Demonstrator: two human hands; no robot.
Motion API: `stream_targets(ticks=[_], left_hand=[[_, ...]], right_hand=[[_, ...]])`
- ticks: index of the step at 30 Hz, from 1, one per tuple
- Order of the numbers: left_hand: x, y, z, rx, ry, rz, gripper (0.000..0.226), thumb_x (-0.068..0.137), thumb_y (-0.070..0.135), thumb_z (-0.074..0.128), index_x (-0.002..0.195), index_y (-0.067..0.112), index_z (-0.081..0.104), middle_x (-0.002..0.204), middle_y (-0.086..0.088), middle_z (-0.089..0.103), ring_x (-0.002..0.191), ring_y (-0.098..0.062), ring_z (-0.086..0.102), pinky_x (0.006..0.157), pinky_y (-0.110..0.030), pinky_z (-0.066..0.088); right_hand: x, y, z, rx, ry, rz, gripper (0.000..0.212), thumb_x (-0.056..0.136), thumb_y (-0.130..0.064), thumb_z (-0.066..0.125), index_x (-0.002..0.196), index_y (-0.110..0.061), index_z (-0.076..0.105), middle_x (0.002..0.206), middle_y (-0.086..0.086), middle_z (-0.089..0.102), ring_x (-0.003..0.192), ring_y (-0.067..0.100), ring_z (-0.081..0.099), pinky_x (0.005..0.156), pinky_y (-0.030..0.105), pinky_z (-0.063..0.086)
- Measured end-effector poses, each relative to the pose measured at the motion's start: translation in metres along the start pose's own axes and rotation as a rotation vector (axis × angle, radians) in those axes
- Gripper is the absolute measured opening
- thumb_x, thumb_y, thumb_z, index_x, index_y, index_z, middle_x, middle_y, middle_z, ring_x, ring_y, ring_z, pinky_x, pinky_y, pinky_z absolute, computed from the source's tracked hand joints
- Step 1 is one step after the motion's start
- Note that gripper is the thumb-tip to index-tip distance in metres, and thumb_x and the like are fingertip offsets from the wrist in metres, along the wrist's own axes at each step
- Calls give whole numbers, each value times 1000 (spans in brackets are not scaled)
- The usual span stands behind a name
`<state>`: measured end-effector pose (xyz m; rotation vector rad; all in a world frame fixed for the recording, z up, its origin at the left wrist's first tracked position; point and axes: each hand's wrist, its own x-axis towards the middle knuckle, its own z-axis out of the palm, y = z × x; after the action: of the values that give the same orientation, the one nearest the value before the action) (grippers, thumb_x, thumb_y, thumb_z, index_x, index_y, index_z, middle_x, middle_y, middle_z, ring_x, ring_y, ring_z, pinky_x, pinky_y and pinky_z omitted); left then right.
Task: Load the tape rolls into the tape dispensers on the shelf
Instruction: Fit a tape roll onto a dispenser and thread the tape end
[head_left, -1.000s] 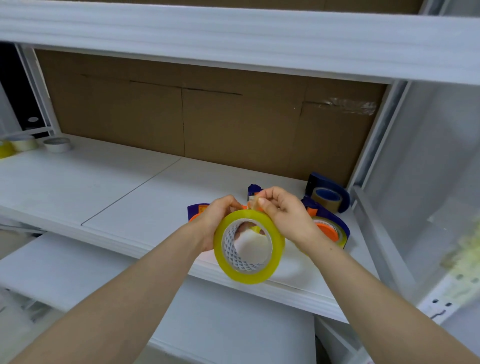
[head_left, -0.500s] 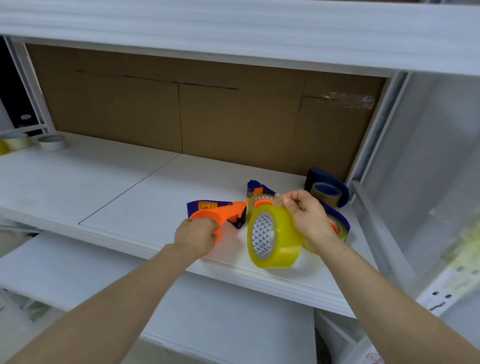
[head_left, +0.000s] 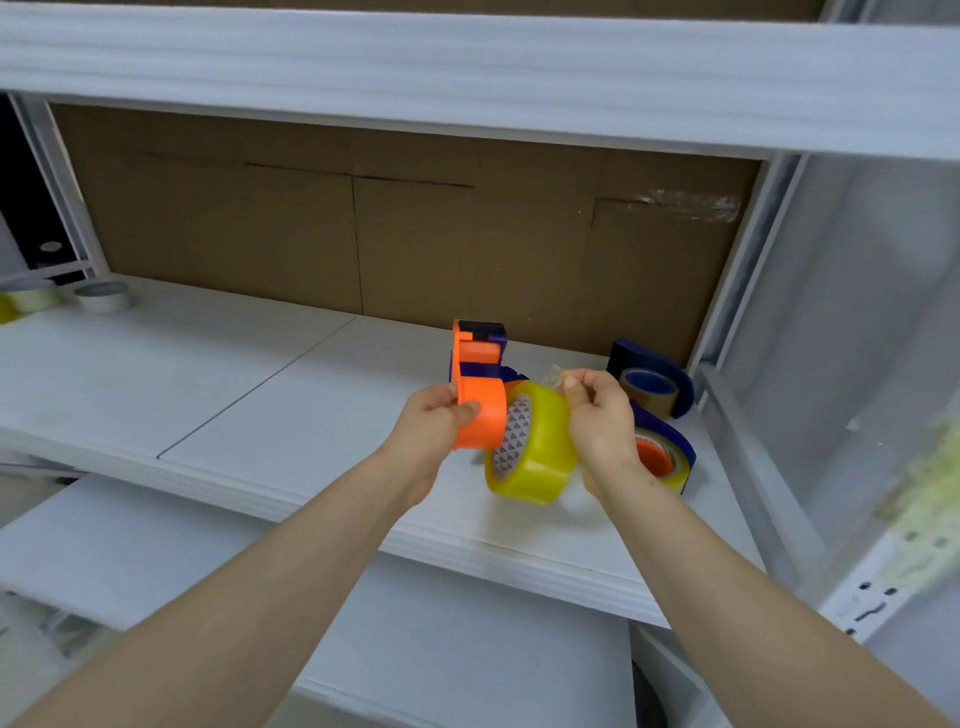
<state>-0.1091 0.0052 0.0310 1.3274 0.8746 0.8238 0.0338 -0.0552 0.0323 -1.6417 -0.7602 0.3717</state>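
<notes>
Above the white shelf, fingers of the left hand grip one orange dispenser; the right hand pinches one yellow roll by its tape end. Two blue dispensers sit at the shelf's right end, with cardboard behind.

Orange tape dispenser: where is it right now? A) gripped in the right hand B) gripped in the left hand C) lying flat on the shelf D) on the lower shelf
B: the left hand grips the orange tape dispenser; the right hand holds the yellow tape roll.
</notes>
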Motion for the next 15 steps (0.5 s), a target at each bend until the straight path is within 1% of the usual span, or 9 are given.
stream_targets(ticks=[2,4,5,7,10,13,15], left_hand=[[-5,-1,5,27,-22,34,24,94,5,49,115,9,59,120,-15,62,113,-30,56,102,-42,43],[-8,-3,9,72,-44,65,22,94,6,48,112,13,58,119,-12,61,110,-26,55,95,-36,44],[-10,-3,11,92,-50,84,24,95,6,48,116,12,56,119,-11,60,108,-23,54,91,-32,42],[-11,-3,13,93,-48,104,32,96,7,46,127,8,51,121,-8,57,106,-19,52,87,-28,38],[-11,-2,16,91,-34,78,37,96,10,45,133,9,47,123,-7,54,106,-20,49,87,-28,37],[-14,-4,20,89,-12,41,35,98,16,42,133,11,46,129,-10,53,109,-22,50,89,-29,39],[-18,-4,23,57,-9,27,29,99,20,40,125,14,50,121,-8,58,99,-18,53,80,-25,42]], right_hand=[[1,-1,4,28,17,2,19,99,-21,42,109,-11,54,99,3,56,95,19,53,90,37,46],[1,-1,7,55,33,7,19,99,-21,42,110,-11,54,100,3,55,96,19,52,91,37,46],[0,-1,9,66,40,14,20,99,-21,42,112,-11,54,101,3,55,97,19,52,92,38,46],[-1,-2,11,98,50,30,22,99,-23,42,114,-12,54,103,3,56,99,21,53,92,39,46],[-1,-3,12,142,73,48,23,99,-24,42,115,-12,54,103,4,56,98,20,53,86,34,45],[-2,-4,16,137,74,46,21,99,-26,43,112,-15,55,101,2,57,95,18,51,81,31,41],[-4,-6,22,161,67,49,17,99,-26,43,105,-18,56,99,3,58,94,20,53,83,33,46]])
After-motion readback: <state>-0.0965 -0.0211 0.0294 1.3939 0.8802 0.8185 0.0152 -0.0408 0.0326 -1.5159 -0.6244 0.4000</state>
